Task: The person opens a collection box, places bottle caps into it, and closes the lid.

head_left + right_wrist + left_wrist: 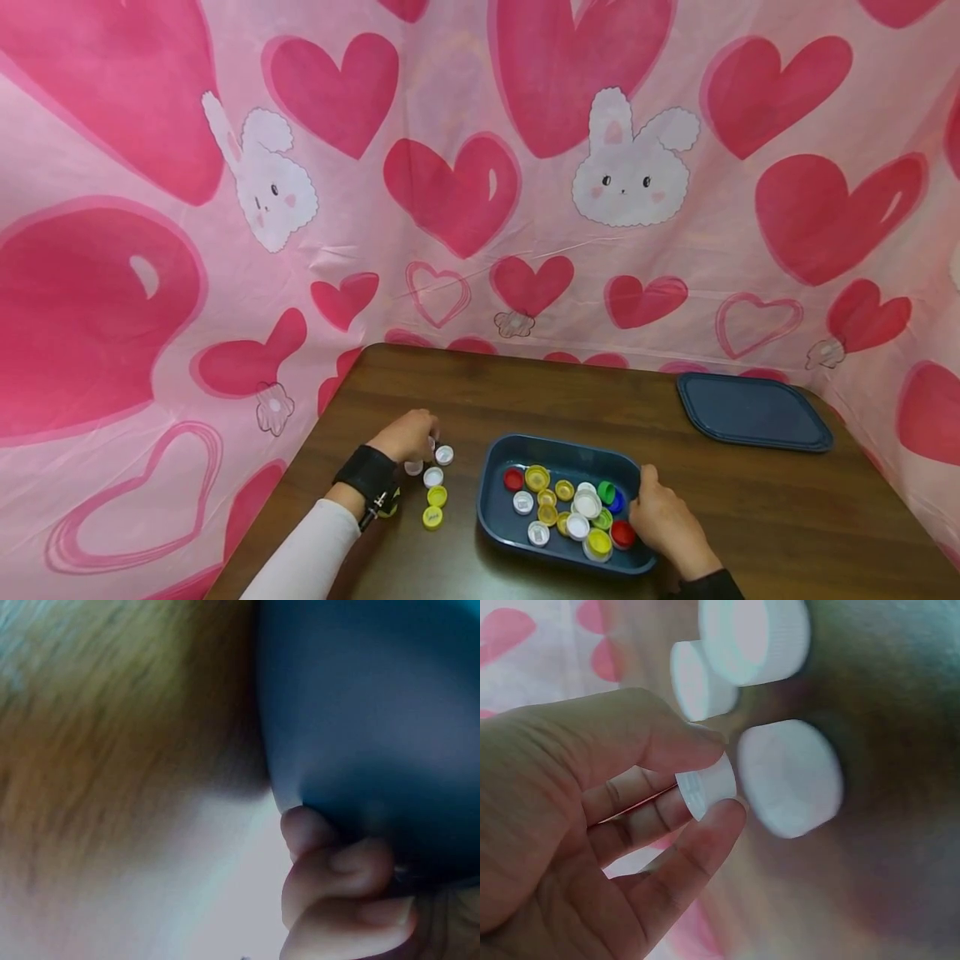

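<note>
Closest to the head camera is the dark blue tray (495, 512), sitting on the brown worktop (787, 508) and loaded with a mixed pile of bottle caps (573, 508): yellow, white, red, green, one blue. The right hand (663, 521) has its fingers curled around the tray's right rim, so it's gripping the tray itself, and the right wrist view backs that up with fingers tucked under the blue edge.

Over to the left, the left hand (408, 435) is pinching one small white cap (706, 787) between thumb and fingertip, low over the worktop, right next to a little row of caps already laid out. That row has white caps (433, 477) at the top and two yellow caps (435, 507) below them, all just beside the tray's left end.

Progress-wise I'd say it's early days: only a handful of caps are out on the worktop in what looks like colour groups, and most of the pile is still in the tray. No reds, greens or blue are out yet.

A matching blue lid (753, 412) lies well apart at the back right, with a pink heart-and-bunny cloth (480, 167) behind everything.
</note>
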`<state>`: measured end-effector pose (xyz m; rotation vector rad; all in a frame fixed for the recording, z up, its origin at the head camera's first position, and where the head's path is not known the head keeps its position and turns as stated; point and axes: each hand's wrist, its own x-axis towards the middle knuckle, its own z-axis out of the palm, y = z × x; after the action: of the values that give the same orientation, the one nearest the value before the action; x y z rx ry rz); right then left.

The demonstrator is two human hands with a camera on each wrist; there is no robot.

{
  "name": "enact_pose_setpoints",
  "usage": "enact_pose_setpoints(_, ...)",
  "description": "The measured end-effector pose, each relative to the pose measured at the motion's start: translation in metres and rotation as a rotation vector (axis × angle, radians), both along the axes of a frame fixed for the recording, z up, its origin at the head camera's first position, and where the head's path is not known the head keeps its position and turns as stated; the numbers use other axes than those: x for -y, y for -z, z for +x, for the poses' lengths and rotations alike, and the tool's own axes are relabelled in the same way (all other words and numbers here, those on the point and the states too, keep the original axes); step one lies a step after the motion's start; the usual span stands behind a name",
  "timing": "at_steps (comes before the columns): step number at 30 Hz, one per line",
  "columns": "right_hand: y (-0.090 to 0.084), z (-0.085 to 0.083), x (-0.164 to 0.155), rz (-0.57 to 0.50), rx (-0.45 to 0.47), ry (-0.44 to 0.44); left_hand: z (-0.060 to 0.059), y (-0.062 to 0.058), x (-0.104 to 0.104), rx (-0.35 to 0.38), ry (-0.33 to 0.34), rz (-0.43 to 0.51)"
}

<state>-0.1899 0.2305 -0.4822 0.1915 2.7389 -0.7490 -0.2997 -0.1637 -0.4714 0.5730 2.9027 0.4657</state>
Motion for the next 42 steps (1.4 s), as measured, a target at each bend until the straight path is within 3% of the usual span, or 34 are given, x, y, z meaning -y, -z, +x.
enact_pose_setpoints(3,0.0,0.0,-0.001,0.009,-0.004,-0.002,0.005,-0.013,-0.007,-0.024,0.022,0.018)
enact_pose_setpoints(9,0.001,-0.001,-0.003,0.024,-0.017,-0.011,0.022,-0.048,-0.039,-0.081,0.162,0.051)
enact_pose_setpoints(14,0.003,-0.001,-0.001,0.018,-0.021,-0.016,0.04,-0.059,-0.071,-0.056,0.245,0.006)
enact_pose_setpoints(20,0.002,-0.001,0.0,0.019,-0.017,-0.01,0.061,-0.058,-0.099,-0.025,0.309,-0.053)
enact_pose_setpoints(27,0.002,-0.002,-0.002,0.017,-0.019,-0.007,0.068,-0.042,-0.11,-0.027,0.358,-0.161)
enact_pose_setpoints(32,0.0,-0.001,-0.002,0.023,-0.028,-0.012,0.077,-0.038,-0.114,-0.055,0.416,-0.247)
enact_pose_setpoints(42,0.0,0.0,0.0,0.022,-0.012,-0.004,0.079,-0.032,-0.118,-0.033,0.412,-0.279)
